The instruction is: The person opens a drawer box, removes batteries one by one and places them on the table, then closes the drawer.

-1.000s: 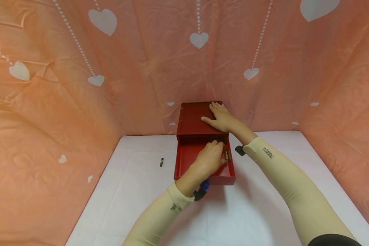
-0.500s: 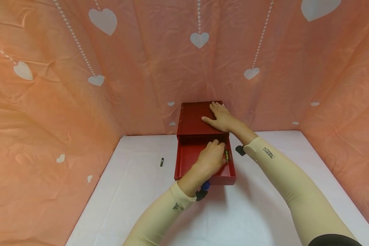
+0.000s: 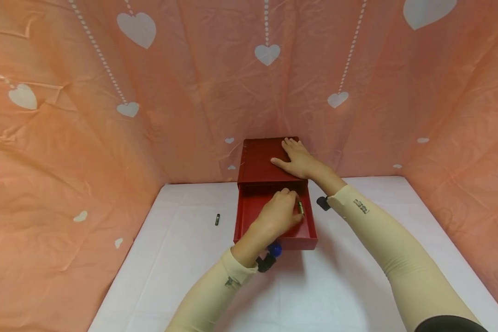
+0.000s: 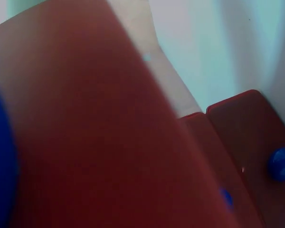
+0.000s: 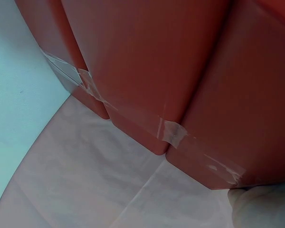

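A red drawer box point(image 3: 259, 161) stands against the back curtain, its top drawer point(image 3: 249, 216) pulled out toward me. Inside the drawer, my left hand point(image 3: 278, 212) is near the right wall, thumb and fingers pinching a small battery point(image 3: 300, 208) with a dark and greenish wrap. My right hand point(image 3: 296, 159) rests flat on top of the box, fingers spread. The left wrist view is mostly filled by the blurred drawer front point(image 4: 99, 123), so the left fingers are hidden there. Part of the right hand point(image 5: 261, 204) shows at the corner of the right wrist view.
Another small dark battery point(image 3: 217, 219) lies on the white tabletop point(image 3: 182, 258), left of the drawer. Lower drawers with a blue knob point(image 4: 281, 164) show in the left wrist view. Clear tape point(image 5: 173, 133) runs across the box's side. A peach curtain point(image 3: 216, 92) surrounds the table.
My left hand has shifted slightly left inside the drawer, and the battery has come away from the right wall with it. The right hand stays on the box top.
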{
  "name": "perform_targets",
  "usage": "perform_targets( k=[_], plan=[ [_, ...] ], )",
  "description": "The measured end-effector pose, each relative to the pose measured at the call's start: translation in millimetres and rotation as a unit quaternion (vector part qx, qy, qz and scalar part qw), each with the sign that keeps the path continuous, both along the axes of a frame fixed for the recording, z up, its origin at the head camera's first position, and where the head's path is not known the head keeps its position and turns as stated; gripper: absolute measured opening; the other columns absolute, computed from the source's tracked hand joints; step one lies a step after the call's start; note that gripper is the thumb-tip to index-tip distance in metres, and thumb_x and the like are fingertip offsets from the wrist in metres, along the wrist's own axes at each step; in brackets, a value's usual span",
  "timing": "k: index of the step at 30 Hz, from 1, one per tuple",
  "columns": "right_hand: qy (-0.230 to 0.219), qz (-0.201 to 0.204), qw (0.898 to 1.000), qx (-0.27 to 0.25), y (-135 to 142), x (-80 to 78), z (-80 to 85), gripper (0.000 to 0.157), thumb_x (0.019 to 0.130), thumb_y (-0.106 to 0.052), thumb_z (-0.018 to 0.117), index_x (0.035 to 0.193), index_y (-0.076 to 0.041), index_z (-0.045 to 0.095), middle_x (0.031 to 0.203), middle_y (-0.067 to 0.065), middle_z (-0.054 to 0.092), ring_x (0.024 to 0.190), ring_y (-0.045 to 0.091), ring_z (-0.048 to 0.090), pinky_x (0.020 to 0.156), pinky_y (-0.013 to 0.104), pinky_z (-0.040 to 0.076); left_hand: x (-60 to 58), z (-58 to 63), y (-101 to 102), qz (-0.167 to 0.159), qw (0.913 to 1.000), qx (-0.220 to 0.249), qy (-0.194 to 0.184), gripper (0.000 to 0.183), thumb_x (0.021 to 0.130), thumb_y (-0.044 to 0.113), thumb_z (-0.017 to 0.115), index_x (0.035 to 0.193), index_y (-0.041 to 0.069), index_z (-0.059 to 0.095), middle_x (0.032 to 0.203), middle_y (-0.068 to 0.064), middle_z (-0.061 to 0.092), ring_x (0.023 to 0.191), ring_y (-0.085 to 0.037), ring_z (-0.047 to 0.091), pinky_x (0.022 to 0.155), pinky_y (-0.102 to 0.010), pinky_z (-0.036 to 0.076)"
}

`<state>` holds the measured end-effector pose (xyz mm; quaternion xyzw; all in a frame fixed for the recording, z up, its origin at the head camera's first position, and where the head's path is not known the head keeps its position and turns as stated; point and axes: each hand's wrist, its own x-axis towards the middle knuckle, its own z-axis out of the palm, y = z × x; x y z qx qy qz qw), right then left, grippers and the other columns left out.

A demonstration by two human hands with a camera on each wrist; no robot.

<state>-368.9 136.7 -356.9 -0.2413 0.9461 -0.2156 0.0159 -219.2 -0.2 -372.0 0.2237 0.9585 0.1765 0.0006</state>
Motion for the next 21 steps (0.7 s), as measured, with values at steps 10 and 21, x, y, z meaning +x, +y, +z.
perform_targets(
  k=[10, 21],
  plan=[
    [0.003, 0.002, 1.000, 0.004, -1, 1.8, 0.8, 0.089, 0.111, -0.052, 0.050, 0.166, 0.010, 0.016, 0.176, 0.029, 0.009, 0.165, 0.041, 0.003, 0.133, 0.050, -0.004, -1.0, 4.4, -25, 0.000, 0.9988, 0.047, -0.009, 0.041, 0.099, 0.025, 0.080, 0.133, 0.006, 0.067, 0.126, -0.008, 0.064, 0.119, -0.023, 0.062, 0.105, -0.035, 0.056],
    [0.002, 0.001, 1.000, 0.007, 0, -1.5, -1.2, 0.090, 0.111, -0.053, 0.050, 0.166, 0.009, 0.016, 0.176, 0.028, 0.008, 0.166, 0.038, 0.004, 0.133, 0.049, -0.004, -2.2, 10.4, -58, -0.024, 0.9948, 0.099, 0.009, 0.040, 0.099, 0.024, 0.080, 0.132, 0.006, 0.067, 0.128, -0.008, 0.065, 0.125, -0.025, 0.061, 0.109, -0.039, 0.053]
  ],
)
